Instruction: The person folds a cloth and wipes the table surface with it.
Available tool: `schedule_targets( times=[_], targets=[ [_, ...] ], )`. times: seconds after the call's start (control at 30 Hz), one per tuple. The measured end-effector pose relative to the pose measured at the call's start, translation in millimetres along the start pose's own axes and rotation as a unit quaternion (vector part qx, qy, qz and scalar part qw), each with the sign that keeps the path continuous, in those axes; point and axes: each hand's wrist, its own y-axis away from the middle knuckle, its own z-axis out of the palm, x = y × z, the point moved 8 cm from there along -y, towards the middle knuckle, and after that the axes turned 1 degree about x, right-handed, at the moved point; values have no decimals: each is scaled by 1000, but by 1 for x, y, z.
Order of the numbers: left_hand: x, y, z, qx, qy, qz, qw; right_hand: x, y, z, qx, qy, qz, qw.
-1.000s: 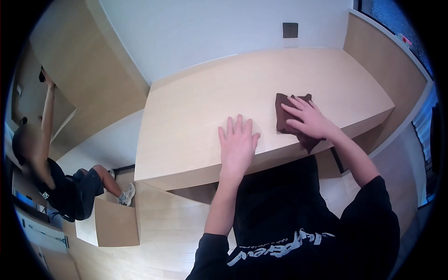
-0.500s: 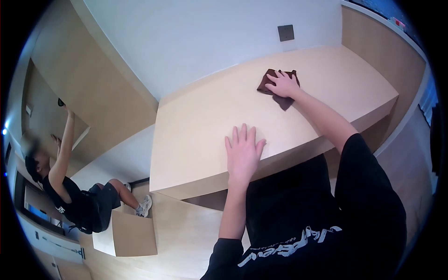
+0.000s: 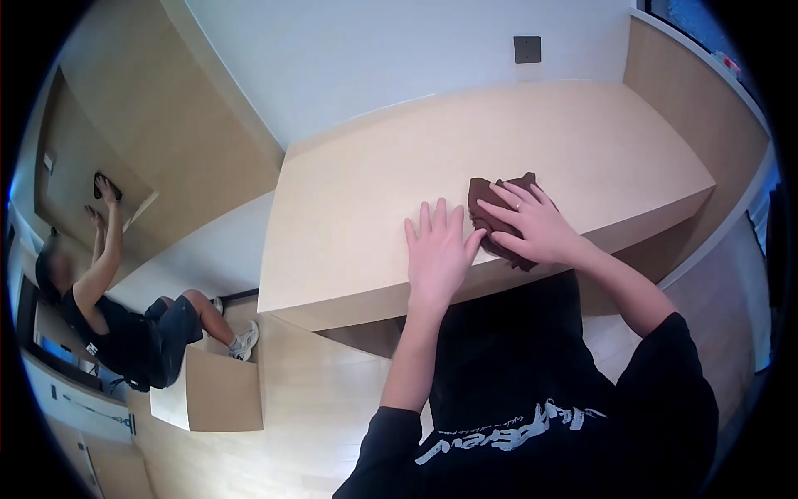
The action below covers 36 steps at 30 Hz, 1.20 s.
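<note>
A dark brown cloth (image 3: pixel 509 241), bunched and creased, lies near the front edge of the pale wooden desk (image 3: pixel 349 200). My right hand (image 3: pixel 536 223) presses flat on top of it, fingers spread, with a ring on one finger. Part of the cloth is hidden under the palm. Just left of the cloth, my left hand (image 3: pixel 439 254) rests palm down on the desktop near the front edge, fingers stretched apart and holding nothing. Its thumb comes close to the cloth's left side.
A white wall with a dark socket plate (image 3: pixel 527 49) stands behind the desk, and a wooden side panel (image 3: pixel 694 83) rises at the right. On the left, another person (image 3: pixel 125 333) sits on a wooden box (image 3: pixel 223 391), hands raised to a wooden panel holding a dark item.
My right hand and the cloth have come from the back of the desktop toward the front edge, nearer my left hand. The other person's hands have shifted on the panel.
</note>
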Motion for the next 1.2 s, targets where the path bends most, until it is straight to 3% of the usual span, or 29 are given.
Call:
schedule_targets(
  times=[0.2, 0.37, 0.43, 0.47, 0.57, 0.63, 0.77, 0.9, 1.03, 1.07, 1.2],
  targets=[
    [0, 0, 2, -16, 7, -5, 1000, 26, -49, 11, -51, 10, 73, 996],
    [-4, 1, -7, -31, 9, 35, 999, 105, -124, 25, -32, 24, 167, 985],
    [-10, 6, -22, -59, 153, 47, 985, 150, -144, 24, -21, 24, 225, 974],
    [-17, 11, -28, -59, 147, 47, 986, 174, -152, 25, -1, 34, 255, 966],
    [-49, 30, -53, 2, 87, -4, 996, 207, -159, 18, 18, 46, 333, 942],
    [-74, 46, -70, 115, 21, -39, 992, 202, -165, 22, 15, 46, 349, 936],
    [-74, 56, -59, 155, 20, -38, 987, 152, -172, 22, -2, 51, 268, 962],
    [-65, 64, -68, 261, 47, -12, 964, 43, -169, 39, 34, 55, 39, 997],
    [-63, 69, -79, 332, 39, 10, 942, -84, -119, 43, 77, -26, -217, 973],
    [-64, 68, -79, 336, 42, 10, 941, -109, -100, 38, 13, -22, -238, 971],
    [-62, 70, -79, 331, 74, 16, 941, -130, -55, 36, -37, -42, -276, 959]
  ],
)
